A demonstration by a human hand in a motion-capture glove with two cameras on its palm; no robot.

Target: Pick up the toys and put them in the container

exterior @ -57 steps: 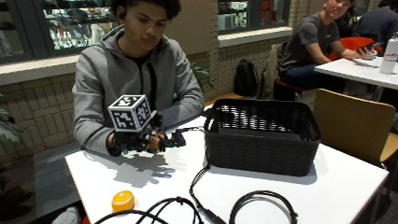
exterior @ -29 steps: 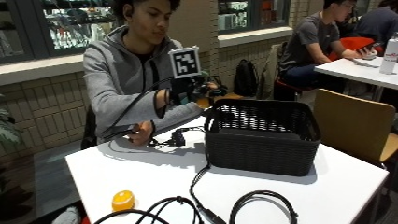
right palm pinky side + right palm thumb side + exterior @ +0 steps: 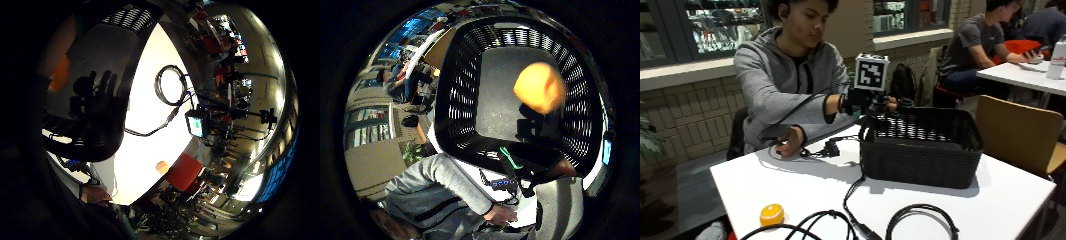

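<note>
So the person sits behind the white counter (image 3: 806, 180) with the gloved right hand (image 3: 869, 102) held up over the near rim of the black basket (image 3: 923, 150). From the side camera the hand is mostly buried behind its own rig, so you can't really make out the fingers, and I honestly can't tell whether the grip is apart or clamped on anything.

The thumb-side palm camera looks straight down into the basket (image 3: 470, 100), and there's an orange toy (image 3: 539, 89) sitting big in the frame over the dark basket floor. It's blurry, and whether it's touching the hand, in mid-air or resting on the bottom isn't something you can read off this. From the side view the basket walls hide whatever's inside.

A second orange toy (image 3: 772, 215) sits on the counter near the front edge, well apart from the basket. The little-finger-side camera catches it too (image 3: 162, 166), tiny and smeared.

The bare left hand (image 3: 790, 145) rests on the counter by a tangle of black cable (image 3: 830, 149). More cable loops (image 3: 919, 220) lie along the front edge, partly cut off by the frame.
</note>
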